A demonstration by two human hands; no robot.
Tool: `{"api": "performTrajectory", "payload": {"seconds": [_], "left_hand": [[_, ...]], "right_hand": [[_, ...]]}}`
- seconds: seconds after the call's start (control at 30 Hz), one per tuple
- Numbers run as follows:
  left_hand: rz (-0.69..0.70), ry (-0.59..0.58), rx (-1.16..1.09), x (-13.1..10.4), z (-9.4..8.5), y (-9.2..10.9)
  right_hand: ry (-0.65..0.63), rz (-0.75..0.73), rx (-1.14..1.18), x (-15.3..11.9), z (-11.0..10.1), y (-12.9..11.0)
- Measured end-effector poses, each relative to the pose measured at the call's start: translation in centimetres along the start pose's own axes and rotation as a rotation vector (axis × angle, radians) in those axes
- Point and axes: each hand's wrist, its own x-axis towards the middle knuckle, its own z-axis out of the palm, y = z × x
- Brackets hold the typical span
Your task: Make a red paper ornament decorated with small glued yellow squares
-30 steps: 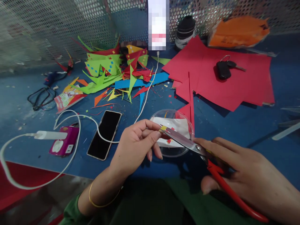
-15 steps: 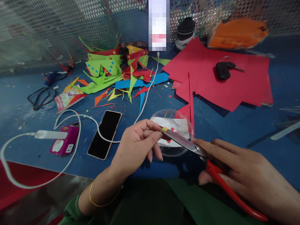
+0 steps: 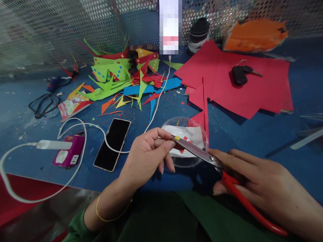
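Observation:
My right hand (image 3: pixel 262 181) is wrapped around the red-handled scissors (image 3: pixel 234 188), whose blades point left and look nearly closed. Near their tip shows a small yellow piece of paper (image 3: pixel 177 138). Thumb and index finger of my left hand (image 3: pixel 151 151) pinch right beside it; most of what lies between them is hidden. Below the blades sits a round clear plastic dish (image 3: pixel 183 163). A white sheet of paper (image 3: pixel 191 134) lies in it, with small red bits on top.
Red paper sheets (image 3: pixel 237 90) with keys (image 3: pixel 239 75) on them lie at right. Coloured paper scraps (image 3: pixel 113 87) cover the back middle. A phone (image 3: pixel 112 144), a purple power adapter (image 3: pixel 69 151) and a white cable (image 3: pixel 157 107) are at left. An orange packet (image 3: pixel 254 35) stands behind.
Hardly anything differs. Both hands and the scissors keep nearly the same position, and the whole view has shifted very slightly.

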Motion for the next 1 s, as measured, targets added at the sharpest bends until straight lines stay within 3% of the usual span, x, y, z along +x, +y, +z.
{"api": "performTrajectory", "payload": {"seconds": [0.83, 1.0], "left_hand": [[0.053, 0.114, -0.048, -1.2, 0.9, 0.6], [0.023, 0.15, -0.015, -1.8, 1.0, -0.2]], "right_hand": [[-0.002, 0.143, 0.204, -0.4, 0.0, -0.8], [-0.045, 0.151, 0.18, -0.5, -0.1, -1.4]]}}
